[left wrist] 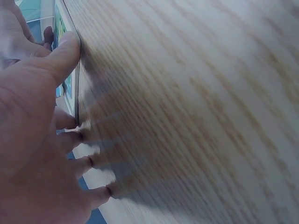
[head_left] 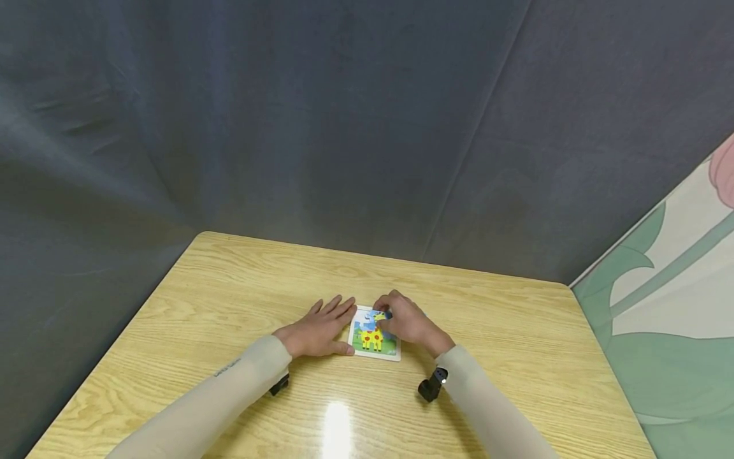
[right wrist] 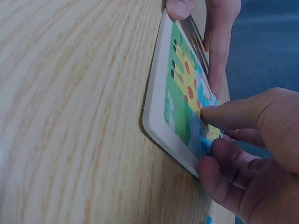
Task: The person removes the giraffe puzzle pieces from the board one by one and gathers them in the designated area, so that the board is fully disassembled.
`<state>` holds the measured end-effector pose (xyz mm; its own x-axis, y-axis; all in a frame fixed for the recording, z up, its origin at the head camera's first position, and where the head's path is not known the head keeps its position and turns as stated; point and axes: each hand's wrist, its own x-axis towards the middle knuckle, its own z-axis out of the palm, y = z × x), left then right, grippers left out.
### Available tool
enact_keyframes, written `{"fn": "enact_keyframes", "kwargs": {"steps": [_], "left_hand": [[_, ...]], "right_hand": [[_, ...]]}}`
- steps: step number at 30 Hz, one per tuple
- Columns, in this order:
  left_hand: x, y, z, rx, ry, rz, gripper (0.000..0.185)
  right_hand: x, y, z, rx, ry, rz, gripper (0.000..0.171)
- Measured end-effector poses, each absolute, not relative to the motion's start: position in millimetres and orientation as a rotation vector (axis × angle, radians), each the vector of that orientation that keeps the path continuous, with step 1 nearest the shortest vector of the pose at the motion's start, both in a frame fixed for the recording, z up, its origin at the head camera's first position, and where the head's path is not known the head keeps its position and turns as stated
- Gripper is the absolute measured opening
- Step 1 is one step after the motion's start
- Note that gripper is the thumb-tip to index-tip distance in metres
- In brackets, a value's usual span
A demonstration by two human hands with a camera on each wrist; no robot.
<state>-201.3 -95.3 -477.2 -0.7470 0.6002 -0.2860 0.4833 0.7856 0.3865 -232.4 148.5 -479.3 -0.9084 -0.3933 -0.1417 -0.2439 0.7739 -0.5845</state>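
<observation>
A small white-framed puzzle board [head_left: 375,347] with a yellow giraffe picture lies flat on the wooden table [head_left: 229,293]. My left hand [head_left: 335,325] rests flat beside the board's left edge, fingers straight and thumb against its near corner. In the left wrist view the left hand [left wrist: 37,140] spreads on the wood with the thumb touching the board [left wrist: 67,88]. My right hand [head_left: 395,320] sits at the board's far right corner, fingers curled. In the right wrist view its thumb and fingers [right wrist: 224,116] pinch a blue puzzle piece [right wrist: 196,133] down on the board [right wrist: 180,88].
A grey fabric backdrop [head_left: 344,127] closes off the table's far side and left. A pale green painted panel [head_left: 665,293] stands at the right. Bare wood surrounds the board out to the table's edges. Black cameras [head_left: 431,386] are strapped under both wrists.
</observation>
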Motion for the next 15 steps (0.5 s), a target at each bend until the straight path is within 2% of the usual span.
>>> {"fn": "enact_keyframes", "kwargs": {"steps": [15], "left_hand": [[-202.5, -95.7, -478.4, 0.825, 2.582, 0.392, 0.093]], "right_hand": [[-232.4, 152.4, -484.2, -0.569, 2.707, -0.914, 0.009]]}}
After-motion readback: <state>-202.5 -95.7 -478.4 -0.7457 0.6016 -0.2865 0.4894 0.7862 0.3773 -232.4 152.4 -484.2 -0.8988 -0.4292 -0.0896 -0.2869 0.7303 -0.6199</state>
